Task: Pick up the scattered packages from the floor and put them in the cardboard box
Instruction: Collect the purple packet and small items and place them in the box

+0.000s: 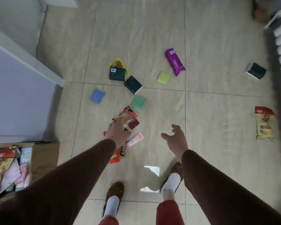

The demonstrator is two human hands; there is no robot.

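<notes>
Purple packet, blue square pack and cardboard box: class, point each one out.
purple packet [175,62], head view, middle of its printed face.
blue square pack [97,96], head view, centre of its flat top.
cardboard box [44,157], head view, bare right flap.

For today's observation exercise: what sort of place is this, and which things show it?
Probably a room in a home: glossy tiled floor, a person in slippers, and snack packets scattered beside a part-filled cardboard box.
</notes>
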